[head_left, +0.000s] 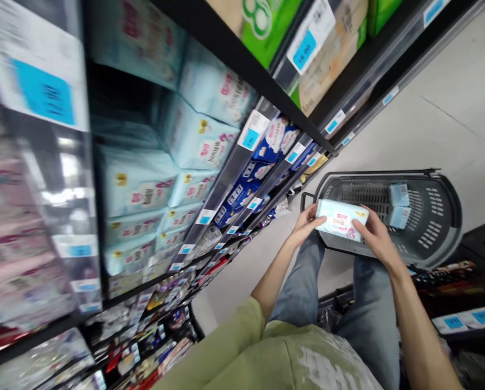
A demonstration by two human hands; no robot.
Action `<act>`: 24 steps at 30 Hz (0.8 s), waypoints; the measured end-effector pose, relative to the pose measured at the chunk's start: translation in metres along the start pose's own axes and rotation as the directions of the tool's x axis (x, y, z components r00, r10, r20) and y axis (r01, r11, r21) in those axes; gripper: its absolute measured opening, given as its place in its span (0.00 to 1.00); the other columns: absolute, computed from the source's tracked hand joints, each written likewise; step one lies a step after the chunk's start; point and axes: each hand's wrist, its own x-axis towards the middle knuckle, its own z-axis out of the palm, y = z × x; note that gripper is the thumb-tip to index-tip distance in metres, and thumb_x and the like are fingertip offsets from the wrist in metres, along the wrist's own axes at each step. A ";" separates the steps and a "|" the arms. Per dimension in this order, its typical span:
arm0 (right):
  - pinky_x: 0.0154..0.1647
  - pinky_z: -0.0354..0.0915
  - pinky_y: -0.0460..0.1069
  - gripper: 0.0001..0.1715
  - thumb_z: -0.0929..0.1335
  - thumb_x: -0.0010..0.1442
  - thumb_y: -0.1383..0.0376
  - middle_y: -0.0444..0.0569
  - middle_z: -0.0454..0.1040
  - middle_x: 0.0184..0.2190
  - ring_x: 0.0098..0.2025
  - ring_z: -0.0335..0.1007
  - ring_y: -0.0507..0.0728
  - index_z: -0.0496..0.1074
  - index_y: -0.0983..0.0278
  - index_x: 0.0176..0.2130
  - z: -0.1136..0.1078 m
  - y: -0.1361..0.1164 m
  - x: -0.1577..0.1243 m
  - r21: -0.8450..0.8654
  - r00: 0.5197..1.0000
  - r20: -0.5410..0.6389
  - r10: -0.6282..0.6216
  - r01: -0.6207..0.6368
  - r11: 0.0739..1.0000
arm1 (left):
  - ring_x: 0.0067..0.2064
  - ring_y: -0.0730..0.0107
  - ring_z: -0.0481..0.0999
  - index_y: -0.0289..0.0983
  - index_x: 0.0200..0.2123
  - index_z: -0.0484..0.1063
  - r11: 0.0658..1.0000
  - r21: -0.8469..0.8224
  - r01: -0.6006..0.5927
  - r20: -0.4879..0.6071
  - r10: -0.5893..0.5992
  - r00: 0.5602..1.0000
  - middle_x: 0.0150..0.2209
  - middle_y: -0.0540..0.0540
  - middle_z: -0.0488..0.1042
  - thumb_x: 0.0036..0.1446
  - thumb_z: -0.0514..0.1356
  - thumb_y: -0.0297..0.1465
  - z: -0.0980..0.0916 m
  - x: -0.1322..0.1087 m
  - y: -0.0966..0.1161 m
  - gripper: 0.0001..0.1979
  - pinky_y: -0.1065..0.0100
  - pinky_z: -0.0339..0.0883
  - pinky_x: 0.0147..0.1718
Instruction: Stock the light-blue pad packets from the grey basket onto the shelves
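A light-blue soft pack [340, 218] with pink and dark print is held level between my two hands. My left hand [306, 218] grips its left end, thumb on top. Around the right end closes my right hand [375, 233], its thumb on the upper face. Below the pack is a dark grey shopping basket [449, 244] with a slotted floor. Two small light-blue packs [399, 206] lie inside it, toward the right. Whether the held pack touches the basket rim, I cannot tell.
Shelving on my left holds stacks of similar light-blue packs [141, 189], dark blue packs [242, 192] and pink packs [19, 233]. Green packages [267, 32] sit higher up. Price tags [253, 130] line the shelf edges. Another shelf with tags [467, 319] stands at lower right. Grey floor [461, 97] shows beyond the basket.
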 end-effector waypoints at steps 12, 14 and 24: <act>0.55 0.78 0.66 0.49 0.81 0.50 0.42 0.54 0.80 0.54 0.52 0.80 0.72 0.70 0.52 0.64 0.053 -0.141 -0.004 -0.301 0.891 0.106 -0.441 0.451 0.840 | 0.66 0.42 0.71 0.42 0.57 0.74 0.881 0.041 -0.471 -0.057 0.472 0.880 0.61 0.36 0.75 0.32 0.84 0.45 -0.059 -0.058 0.081 0.47 0.49 0.61 0.66; 0.59 0.75 0.70 0.43 0.80 0.53 0.45 0.52 0.79 0.56 0.55 0.78 0.74 0.71 0.47 0.63 0.066 -0.169 -0.003 -0.281 0.843 0.114 -0.526 0.535 0.797 | 0.69 0.41 0.67 0.44 0.58 0.73 0.853 0.055 -0.519 -0.116 0.522 0.845 0.64 0.37 0.73 0.37 0.83 0.45 -0.063 -0.072 0.100 0.45 0.49 0.60 0.68; 0.63 0.77 0.65 0.44 0.79 0.59 0.48 0.45 0.72 0.63 0.64 0.73 0.67 0.65 0.49 0.68 0.128 -0.271 0.033 -0.234 0.620 0.073 -0.781 0.772 0.591 | 0.57 0.57 0.76 0.56 0.55 0.77 0.759 -0.039 -0.650 -0.313 0.608 0.729 0.58 0.47 0.76 0.58 0.69 0.47 -0.103 -0.118 0.152 0.22 0.61 0.75 0.49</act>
